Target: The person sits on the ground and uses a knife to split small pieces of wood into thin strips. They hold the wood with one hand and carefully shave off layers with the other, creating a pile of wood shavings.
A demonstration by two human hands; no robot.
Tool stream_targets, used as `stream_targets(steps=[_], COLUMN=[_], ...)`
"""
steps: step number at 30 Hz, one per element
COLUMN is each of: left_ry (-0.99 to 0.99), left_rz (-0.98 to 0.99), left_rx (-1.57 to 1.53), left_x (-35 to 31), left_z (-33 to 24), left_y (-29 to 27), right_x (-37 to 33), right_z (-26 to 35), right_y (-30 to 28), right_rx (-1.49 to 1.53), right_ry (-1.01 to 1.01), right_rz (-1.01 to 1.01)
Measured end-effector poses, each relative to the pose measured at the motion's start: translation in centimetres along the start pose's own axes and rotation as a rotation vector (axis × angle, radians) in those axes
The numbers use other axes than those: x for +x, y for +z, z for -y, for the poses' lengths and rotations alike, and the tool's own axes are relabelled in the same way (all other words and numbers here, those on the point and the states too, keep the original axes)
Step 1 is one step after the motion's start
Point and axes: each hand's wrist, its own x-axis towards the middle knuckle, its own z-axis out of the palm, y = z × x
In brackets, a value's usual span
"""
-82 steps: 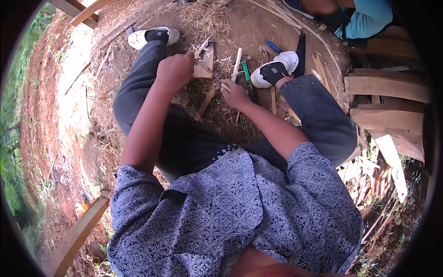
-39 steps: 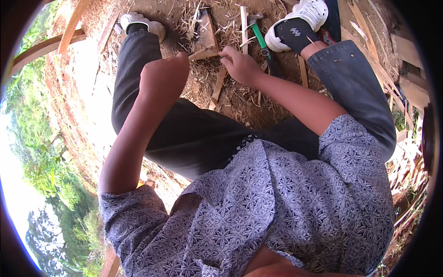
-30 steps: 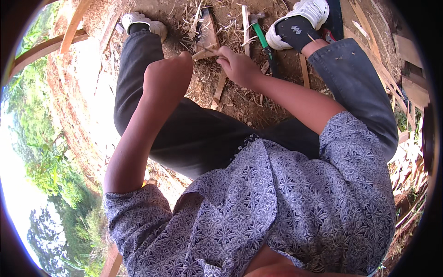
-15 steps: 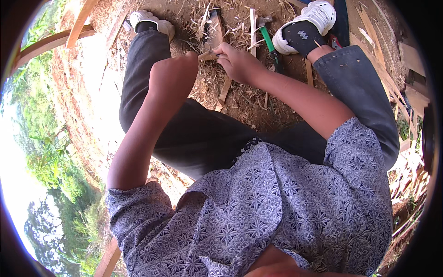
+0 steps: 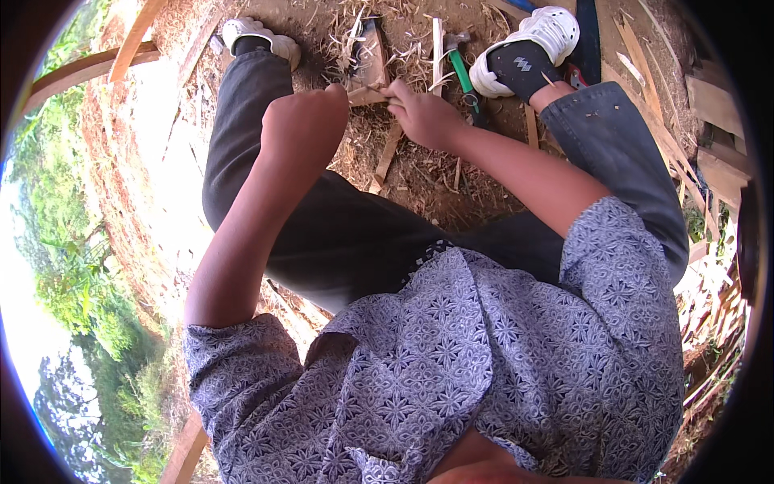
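My left hand [image 5: 306, 121] is closed in a fist at the end of a short pale strip of wood [image 5: 367, 98]. Across from it, my right hand [image 5: 427, 118] is closed with thumb and fingers pinched together at a slender thing that I cannot make out. Just beyond both hands a wooden block [image 5: 371, 64] rests on the ground between my feet, with curled shavings around it. The fingers hide most of what each hand grips.
A hammer with a green handle [image 5: 462, 73] lies right of the block, beside a pale wood strip [image 5: 438, 56]. My white clogs [image 5: 538, 44] stand on either side. Long wood offcuts [image 5: 657, 105] lie at the right, and curved timber [image 5: 89, 77] crosses the far left.
My right hand has shifted slightly toward me and right, opening a little more distance from my left fist. My left hand stays nearly in place. The whole view has shifted slightly.
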Motion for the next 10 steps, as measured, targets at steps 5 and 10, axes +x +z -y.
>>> stream_targets(steps=[5, 10], left_ry=[-0.035, -0.085], left_rz=[0.024, 0.154], left_rx=[0.000, -0.012], left_x=[-0.4, -0.2], left_z=[0.3, 0.4], left_y=[0.6, 0.1], right_x=[1.1, -0.9], right_z=[5.9, 8.8], right_y=[-3.1, -3.5], right_rx=[-0.035, 0.029], right_ry=[0.154, -0.069], right_rz=[0.225, 0.113])
